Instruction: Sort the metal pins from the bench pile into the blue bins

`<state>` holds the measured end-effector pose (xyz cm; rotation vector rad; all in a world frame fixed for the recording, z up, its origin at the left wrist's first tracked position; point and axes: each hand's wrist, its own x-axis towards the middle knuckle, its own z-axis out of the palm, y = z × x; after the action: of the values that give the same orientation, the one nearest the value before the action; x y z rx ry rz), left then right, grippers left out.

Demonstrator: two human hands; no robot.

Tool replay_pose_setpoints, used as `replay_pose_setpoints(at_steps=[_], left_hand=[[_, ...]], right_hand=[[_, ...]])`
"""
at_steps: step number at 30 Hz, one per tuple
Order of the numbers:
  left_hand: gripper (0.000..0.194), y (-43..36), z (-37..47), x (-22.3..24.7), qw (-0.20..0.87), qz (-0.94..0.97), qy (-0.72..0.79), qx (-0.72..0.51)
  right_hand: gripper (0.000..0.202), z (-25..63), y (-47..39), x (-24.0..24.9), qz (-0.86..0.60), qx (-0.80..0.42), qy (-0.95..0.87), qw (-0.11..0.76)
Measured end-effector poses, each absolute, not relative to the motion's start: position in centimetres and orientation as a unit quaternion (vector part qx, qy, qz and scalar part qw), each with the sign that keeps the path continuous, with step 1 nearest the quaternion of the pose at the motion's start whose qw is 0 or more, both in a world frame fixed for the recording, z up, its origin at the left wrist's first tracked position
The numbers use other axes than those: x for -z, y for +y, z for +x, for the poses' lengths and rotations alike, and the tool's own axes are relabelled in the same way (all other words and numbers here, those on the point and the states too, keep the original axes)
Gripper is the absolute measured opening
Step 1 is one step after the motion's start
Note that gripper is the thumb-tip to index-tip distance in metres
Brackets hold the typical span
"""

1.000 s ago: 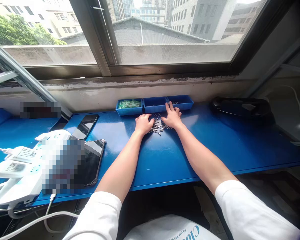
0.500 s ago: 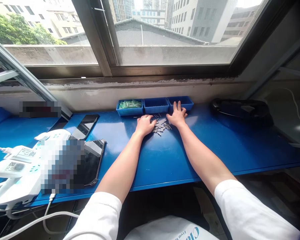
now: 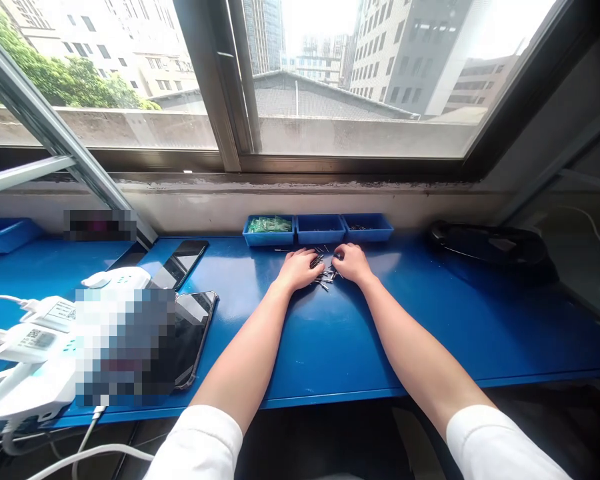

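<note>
A loose pile of small, thin metal pins (image 3: 325, 275) lies on the blue tabletop between my two hands. My left hand (image 3: 300, 269) rests over the pile's left side, its fingers bent and the thumb apart from them. At the right edge of the pile, my right hand (image 3: 353, 263) is curled with fingertips and thumb close together. What its fingertips hold, if anything, is hidden. Behind the hands stand three blue bins in a row. Green pieces fill the left bin (image 3: 250, 238), the middle bin (image 3: 321, 236) shows its floor, and small dark pieces lie in the right bin (image 3: 373, 236).
On the left of the blue table (image 3: 330, 353) are a white power strip (image 3: 30, 393) with plugs and cables, and two dark phones, one farther back (image 3: 183, 263) and one nearer (image 3: 195, 340). A black bulky object (image 3: 490, 250) sits right. A window (image 3: 350, 137) rises behind.
My right hand has drawn back from over the right bin to the pile, and its spread fingers have curled in. The left hand stays at the pile. The whole view has shifted slightly.
</note>
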<state>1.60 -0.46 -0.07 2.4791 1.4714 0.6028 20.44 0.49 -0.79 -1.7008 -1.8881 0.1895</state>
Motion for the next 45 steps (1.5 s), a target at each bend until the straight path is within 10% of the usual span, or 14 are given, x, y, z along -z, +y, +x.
replay_pose_setpoints(at_steps=[14,26,45], left_hand=[[0.037,0.3,0.0,-0.3,0.02,0.696,0.672,-0.254],[0.028,0.2,0.1,0.1,0.135,0.773,0.501,-0.366],[0.019,-0.3,1.1,-0.4,0.146,0.793,0.435,-0.401]], right_hand=[[0.025,20.4,0.5,0.7,-0.635,-0.089,-0.728,0.242],[0.031,19.0,-0.2,0.2,-0.513,-0.215,-0.689,0.464],[0.023,18.0,-0.5,-0.1,-0.473,-0.237,-0.713,0.46]])
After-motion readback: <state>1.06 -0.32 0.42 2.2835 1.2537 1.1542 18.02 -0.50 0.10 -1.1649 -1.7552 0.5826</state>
